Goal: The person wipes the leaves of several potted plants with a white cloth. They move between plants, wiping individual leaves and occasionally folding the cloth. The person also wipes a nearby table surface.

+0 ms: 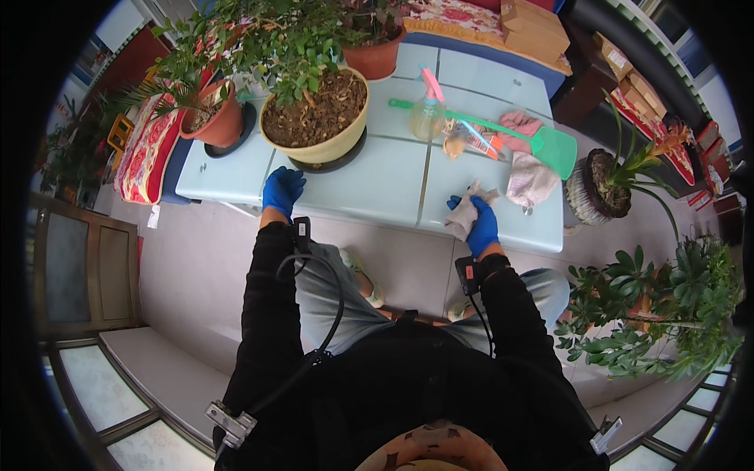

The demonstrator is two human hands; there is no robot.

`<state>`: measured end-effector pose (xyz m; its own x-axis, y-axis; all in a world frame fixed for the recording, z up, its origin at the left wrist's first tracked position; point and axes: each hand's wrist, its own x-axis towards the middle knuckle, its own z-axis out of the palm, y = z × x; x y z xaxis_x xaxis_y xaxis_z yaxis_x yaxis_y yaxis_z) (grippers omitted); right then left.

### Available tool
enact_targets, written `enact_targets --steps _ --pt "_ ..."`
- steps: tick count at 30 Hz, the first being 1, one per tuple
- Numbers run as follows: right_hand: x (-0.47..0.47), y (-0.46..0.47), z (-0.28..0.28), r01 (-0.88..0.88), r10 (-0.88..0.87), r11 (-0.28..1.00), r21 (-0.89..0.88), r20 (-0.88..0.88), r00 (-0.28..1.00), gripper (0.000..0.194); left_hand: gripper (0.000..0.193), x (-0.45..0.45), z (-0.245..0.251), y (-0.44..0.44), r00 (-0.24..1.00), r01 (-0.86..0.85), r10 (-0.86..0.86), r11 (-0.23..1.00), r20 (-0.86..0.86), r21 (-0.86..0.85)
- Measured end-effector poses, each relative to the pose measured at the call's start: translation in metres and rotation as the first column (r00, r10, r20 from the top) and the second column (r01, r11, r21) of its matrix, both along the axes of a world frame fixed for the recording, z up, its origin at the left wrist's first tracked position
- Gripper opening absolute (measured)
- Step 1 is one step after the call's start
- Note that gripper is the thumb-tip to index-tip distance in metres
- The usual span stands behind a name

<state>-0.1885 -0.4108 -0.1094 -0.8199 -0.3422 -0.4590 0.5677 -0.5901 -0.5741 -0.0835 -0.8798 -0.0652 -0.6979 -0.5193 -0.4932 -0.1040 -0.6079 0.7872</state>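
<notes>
My left hand point(283, 191), in a blue glove, rests with curled fingers at the near edge of the glass-topped table point(377, 200), close to the yellow pot point(312, 154) of a leafy plant. Whether its fingers hold anything cannot be seen. Gloved in blue too, my right hand point(483, 226) grips a crumpled greyish cloth point(464, 219) over the table's near right part. Beyond it lie a whitish cloth point(532, 179), a pink cloth point(519, 123) and a green fly swatter point(554, 150). A spray bottle point(426, 119) with a pink head stands upright near the swatter's handle.
Two terracotta pots point(221, 120) point(375, 59) with plants stand on the table, left and behind. An eggshell-coloured object point(454, 146) lies by the bottle. A potted bromeliad point(598, 188) stands off the table's right end, with leafy plants point(654, 306) nearer. Cardboard boxes point(533, 32) lie on the sofa behind.
</notes>
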Motion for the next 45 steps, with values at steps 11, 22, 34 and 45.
enact_targets --steps 11,22,34,45 --pt "0.004 0.000 0.007 0.009 -0.009 0.996 -0.088 0.002 1.000 0.045 0.029 0.064 0.038 0.187 0.869 0.493 -0.452 0.821 0.200 -0.287" --pt "0.100 -0.007 0.049 -0.187 0.176 0.981 -0.046 -0.177 0.968 0.066 0.081 0.052 0.073 0.315 0.582 0.471 -0.635 -0.245 0.508 -0.847" --pt "0.141 0.008 0.077 -0.337 0.307 0.936 -0.096 -0.240 0.921 0.065 0.053 0.070 0.049 0.305 0.704 0.441 -0.705 0.531 -0.088 -0.723" --pt "0.144 0.009 0.084 -0.252 0.208 0.875 -0.412 -0.149 0.967 0.049 0.063 0.077 0.069 0.299 0.769 0.538 -0.632 0.552 0.102 -0.637"
